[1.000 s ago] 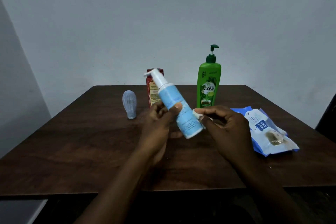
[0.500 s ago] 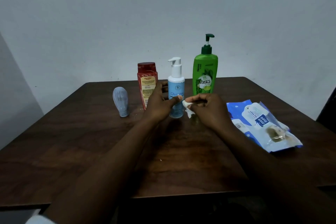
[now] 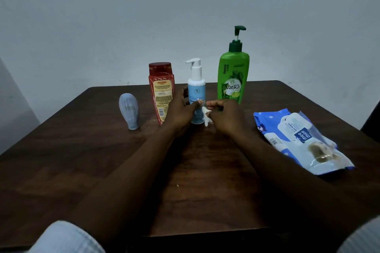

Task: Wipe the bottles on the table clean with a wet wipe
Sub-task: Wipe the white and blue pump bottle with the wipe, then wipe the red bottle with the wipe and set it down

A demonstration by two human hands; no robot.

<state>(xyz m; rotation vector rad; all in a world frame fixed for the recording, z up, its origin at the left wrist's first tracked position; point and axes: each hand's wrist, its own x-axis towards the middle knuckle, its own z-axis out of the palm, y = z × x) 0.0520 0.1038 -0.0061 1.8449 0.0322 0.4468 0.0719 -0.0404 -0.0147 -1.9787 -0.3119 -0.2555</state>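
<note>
A light blue pump bottle [image 3: 196,88] with a white top stands upright at the middle of the dark wooden table [image 3: 82,160]. My left hand [image 3: 181,109] grips its lower body, thumb across the label. My right hand [image 3: 225,118] pinches a crumpled white wet wipe [image 3: 206,116] just right of the bottle's base. A red bottle [image 3: 161,90] stands to the left of the blue one. To the right rises a tall green pump bottle [image 3: 233,76]. Further left, a small grey-blue bottle [image 3: 129,113] stands on its cap.
A blue and white pack of wet wipes [image 3: 300,137] lies flat at the table's right side. A plain grey wall [image 3: 185,16] is behind the table. A dark object shows at the far right edge [image 3: 372,121].
The blue pump bottle went from tilted in the air in my left hand to standing upright on the table. Both hands moved forward with it; the right still holds the wipe.
</note>
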